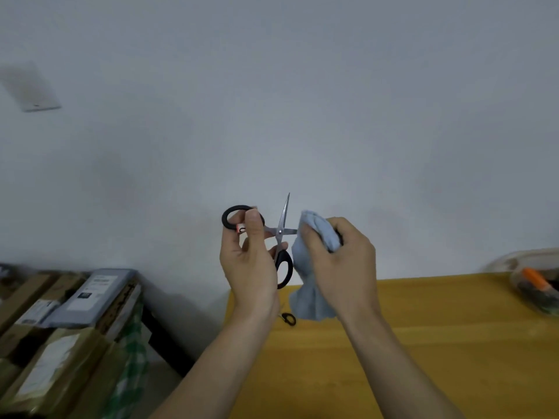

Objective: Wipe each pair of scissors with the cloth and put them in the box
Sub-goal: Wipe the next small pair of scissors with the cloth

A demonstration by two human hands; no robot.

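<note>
Both hands are raised above the near edge of the tabletop (423, 343): my left hand (248, 261) grips the black-handled scissors (279, 234) by the handles, blades spread open, one pointing up and the other sideways toward my right hand (338, 252), which is bunched around the pale blue cloth (314, 267) and pinches that sideways blade through it. I judge the wiping step to be underway on this pair; next I would draw the cloth along the blade toward its tip, keeping my fingers off the edge, then do the upright blade. Just below the hands, another small black pair (289, 319) lies on the wood, mostly hidden. Farther right, well apart, sits a clear box (514, 267) holding something orange. Left of the hands, past the tabletop, cardboard parcels (60, 328) are stacked. Nothing blocks the way to the box.
</note>
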